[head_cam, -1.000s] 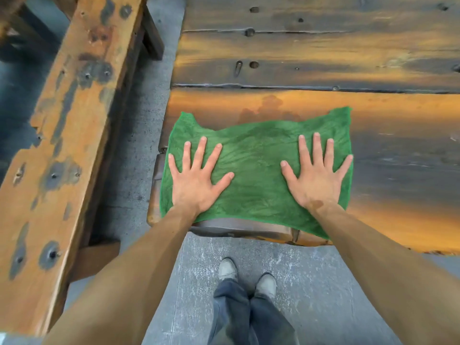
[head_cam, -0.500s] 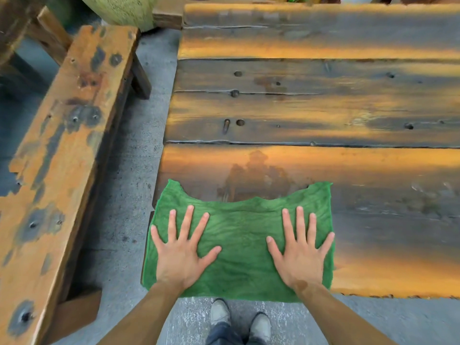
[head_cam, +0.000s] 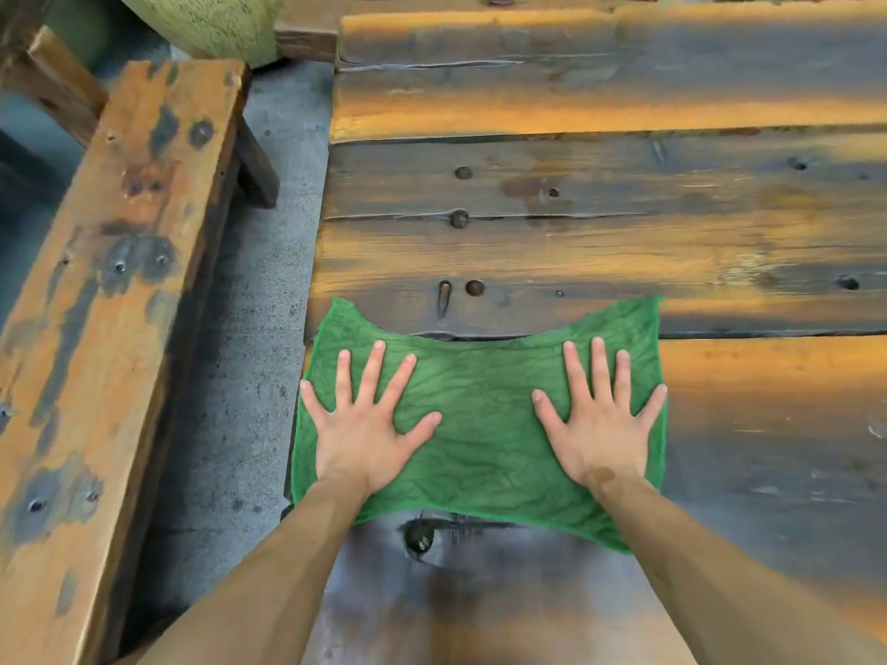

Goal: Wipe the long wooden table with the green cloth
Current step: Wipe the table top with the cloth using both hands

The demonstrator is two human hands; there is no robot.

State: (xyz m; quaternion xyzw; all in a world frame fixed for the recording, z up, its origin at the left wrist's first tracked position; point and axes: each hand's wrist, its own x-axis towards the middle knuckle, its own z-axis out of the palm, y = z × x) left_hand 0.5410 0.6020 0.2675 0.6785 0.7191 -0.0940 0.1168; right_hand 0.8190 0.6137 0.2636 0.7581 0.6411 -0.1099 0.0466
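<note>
The green cloth [head_cam: 485, 424] lies spread flat on the long wooden table [head_cam: 624, 242], close to its left end. It reaches across the gap between the nearest plank and the one behind it. My left hand [head_cam: 365, 424] presses flat on the cloth's left half with its fingers spread. My right hand [head_cam: 600, 424] presses flat on the right half in the same way. Neither hand grips the fabric. The near plank below the cloth looks dark and damp.
A worn orange wooden bench [head_cam: 110, 290] runs along the left, with a strip of concrete floor [head_cam: 240, 376] between it and the table. A rounded yellowish object [head_cam: 206, 21] sits at the top left. A dark knot hole [head_cam: 418, 537] lies just below the cloth.
Both hands have pushed the cloth away from the near edge, up across the first plank to the seam. My view has moved forward, so my shoes and the table's near edge are out of sight.
</note>
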